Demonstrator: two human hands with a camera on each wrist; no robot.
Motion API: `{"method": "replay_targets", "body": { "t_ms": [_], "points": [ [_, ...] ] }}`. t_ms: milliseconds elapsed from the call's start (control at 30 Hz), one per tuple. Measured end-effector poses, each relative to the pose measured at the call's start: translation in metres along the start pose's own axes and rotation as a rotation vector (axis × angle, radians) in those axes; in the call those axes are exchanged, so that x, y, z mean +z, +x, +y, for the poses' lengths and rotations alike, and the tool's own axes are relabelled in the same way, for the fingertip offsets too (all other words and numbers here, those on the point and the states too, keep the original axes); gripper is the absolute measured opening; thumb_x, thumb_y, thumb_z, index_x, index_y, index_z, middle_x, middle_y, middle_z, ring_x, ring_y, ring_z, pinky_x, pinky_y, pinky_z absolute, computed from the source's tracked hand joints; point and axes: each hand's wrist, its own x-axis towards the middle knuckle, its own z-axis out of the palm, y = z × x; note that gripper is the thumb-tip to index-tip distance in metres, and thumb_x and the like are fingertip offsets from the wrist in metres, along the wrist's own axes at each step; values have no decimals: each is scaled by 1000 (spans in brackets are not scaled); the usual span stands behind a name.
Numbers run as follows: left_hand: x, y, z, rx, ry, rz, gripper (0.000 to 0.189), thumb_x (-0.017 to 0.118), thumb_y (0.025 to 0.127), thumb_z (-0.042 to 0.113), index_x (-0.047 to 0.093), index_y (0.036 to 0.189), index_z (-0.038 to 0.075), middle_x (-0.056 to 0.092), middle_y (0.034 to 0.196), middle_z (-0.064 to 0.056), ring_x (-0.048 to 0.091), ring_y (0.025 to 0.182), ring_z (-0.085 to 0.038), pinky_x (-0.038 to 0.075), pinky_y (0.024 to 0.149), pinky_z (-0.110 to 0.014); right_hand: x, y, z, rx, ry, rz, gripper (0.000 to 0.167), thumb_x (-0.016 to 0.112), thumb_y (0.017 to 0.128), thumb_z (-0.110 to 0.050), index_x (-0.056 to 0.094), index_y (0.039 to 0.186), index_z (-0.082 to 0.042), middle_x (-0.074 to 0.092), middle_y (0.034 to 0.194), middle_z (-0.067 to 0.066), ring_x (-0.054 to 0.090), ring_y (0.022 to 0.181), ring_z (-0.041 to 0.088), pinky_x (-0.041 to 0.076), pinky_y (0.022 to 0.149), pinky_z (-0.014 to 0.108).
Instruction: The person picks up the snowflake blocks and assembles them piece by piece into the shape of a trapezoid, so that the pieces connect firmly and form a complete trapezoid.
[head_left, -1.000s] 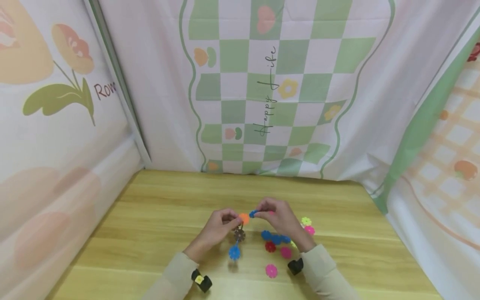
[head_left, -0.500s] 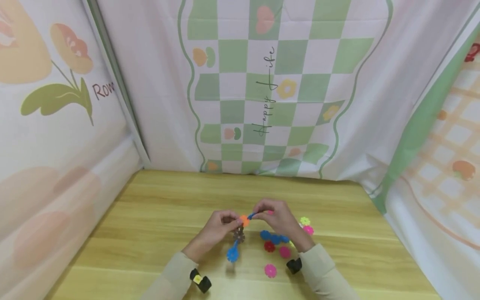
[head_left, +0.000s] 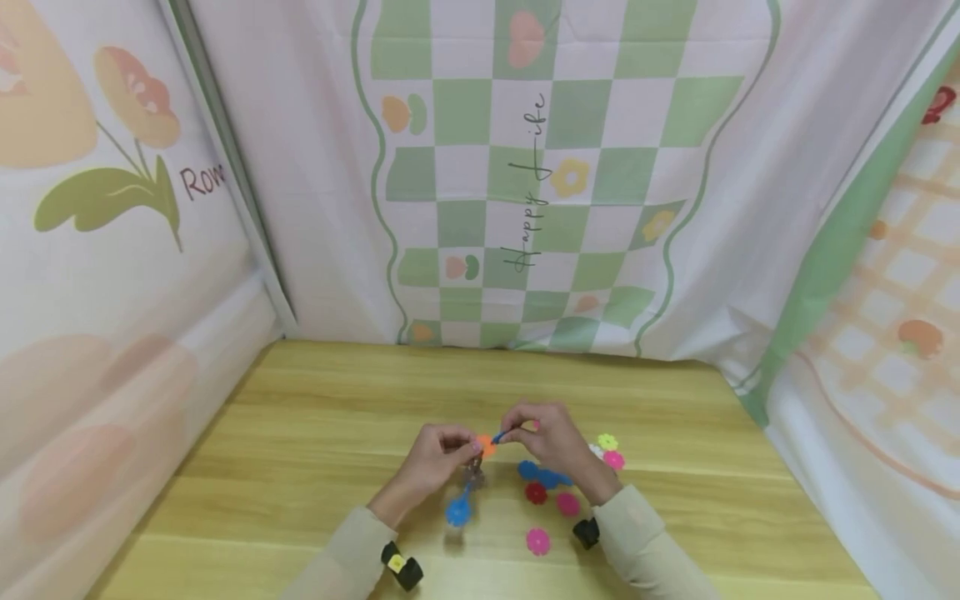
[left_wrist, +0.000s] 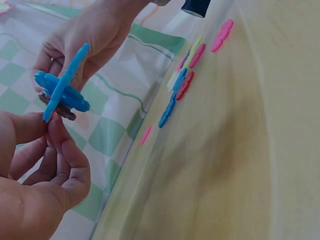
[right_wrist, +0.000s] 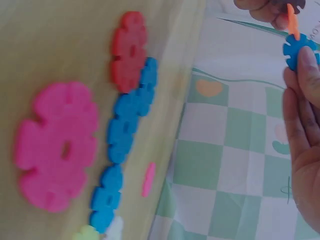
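Observation:
In the head view my left hand point(head_left: 435, 457) pinches an orange flower-shaped building disc point(head_left: 487, 445) above the table. From the orange disc hangs a brown disc point(head_left: 475, 472), with a blue disc point(head_left: 458, 511) at the bottom of the chain. My right hand point(head_left: 553, 435) pinches another blue disc point(right_wrist: 295, 50) between thumb and finger. Its edge meets the orange disc's edge in the right wrist view; how deep the slots engage cannot be told. In the left wrist view the hanging blue disc point(left_wrist: 65, 85) hides most of the brown one.
Loose discs lie on the wooden table point(head_left: 337, 400) under and beside my right hand: several blue point(head_left: 528, 471), a red one point(head_left: 536, 492), pink ones point(head_left: 537, 542) and a yellow one point(head_left: 607, 442). Printed cloth point(head_left: 525, 208) hangs behind the table.
My right hand has brought its blue disc left and slightly down against the orange disc. The hanging chain has turned and swung a little to the left.

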Motion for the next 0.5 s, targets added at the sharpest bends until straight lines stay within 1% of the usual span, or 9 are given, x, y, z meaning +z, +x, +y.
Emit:
{"method": "replay_targets", "body": {
  "t_ms": [133, 233, 333, 400, 500],
  "points": [
    [0, -1, 0, 7, -26, 0, 22, 70, 102, 14, 76, 110, -7, 79, 104, -19, 71, 86, -7, 61, 83, -22, 4, -1, 1, -8, -10, 29, 17, 85, 83, 2, 76, 87, -12, 79, 85, 1, 77, 81, 14, 65, 77, 29],
    [0, -3, 1, 9, -45, 5, 25, 70, 102, 14, 75, 113, -8, 79, 108, -20, 73, 89, -7, 62, 85, -23, 6, -2, 0, 40, 28, 59, 11, 85, 85, -4, 78, 88, -12, 80, 86, -1, 76, 83, 11, 64, 80, 29],
    [0, -4, 4, 15, -58, 11, 26, 69, 103, 14, 74, 116, -8, 79, 110, -22, 74, 90, -7, 63, 87, -24, 8, -3, -1, 96, 76, 69, 6, 83, 88, -12, 78, 89, -9, 80, 88, -2, 76, 86, 8, 64, 85, 31],
    [1, -3, 4, 11, -58, 14, 26, 69, 102, 14, 75, 116, -7, 79, 110, -22, 74, 90, -7, 63, 88, -24, 6, -2, -3, 128, 84, 49, 7, 83, 90, -16, 78, 91, -10, 80, 89, -4, 76, 88, 8, 64, 87, 33],
    [3, 0, 2, -10, -38, 17, 24, 70, 102, 17, 76, 114, -3, 79, 108, -17, 73, 91, -8, 62, 87, -23, -3, 1, -5, 162, 34, -41, 6, 82, 91, -18, 78, 93, -13, 80, 93, -5, 76, 91, 9, 65, 87, 35]
  ]
}}
